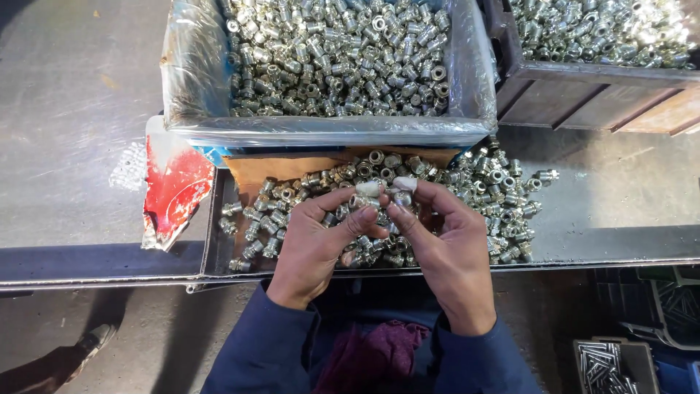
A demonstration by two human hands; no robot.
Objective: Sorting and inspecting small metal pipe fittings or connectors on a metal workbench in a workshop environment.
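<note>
Currently mid-assembly, seemingly: left hand point(315, 241) and right hand point(445, 244) each pinch a small metal fitting point(362, 201) at taped fingertips, just above the loose fittings pile point(481, 197). Next likely needs aligning both pieces squarely.

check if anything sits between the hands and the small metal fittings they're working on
Nothing visible does. The left hand and right hand already pinch small metal fittings at their fingertips, just above the loose pile of fittings on the tray. The plastic-lined bin stands behind the pile, clear of both hands.
</note>
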